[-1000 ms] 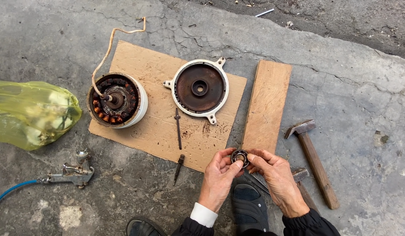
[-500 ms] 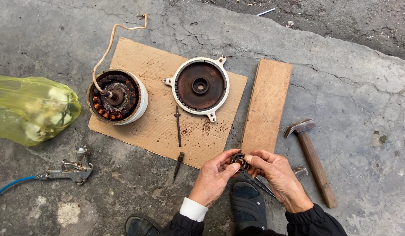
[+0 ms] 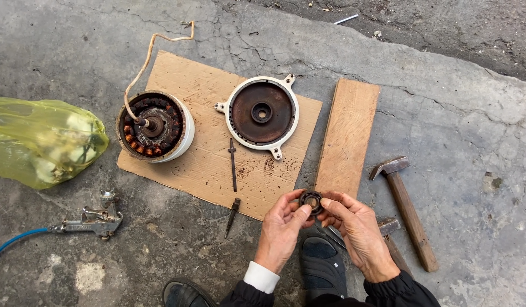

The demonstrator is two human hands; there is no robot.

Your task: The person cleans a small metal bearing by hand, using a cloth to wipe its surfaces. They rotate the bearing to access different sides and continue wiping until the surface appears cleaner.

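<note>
Bearing ring (image 3: 312, 200), small and dark, faces its open bore up toward us, held just above the near end of the wooden plank (image 3: 347, 138). We pinch it from both sides: left hand (image 3: 281, 230) and right hand (image 3: 357, 230), fingertips curled inward. Around lie the cardboard sheet (image 3: 206, 153) carrying the stator housing (image 3: 155, 126), the end cover (image 3: 262, 112), and a hammer (image 3: 405, 207) on the concrete floor.

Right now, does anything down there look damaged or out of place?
Yes. The round motor end cover on the cardboard is rusty brown inside, and the motor body beside it lies open, windings exposed. Both hands, left hand and right hand, pinch a small dark ring. The concrete ground is cracked.
</note>
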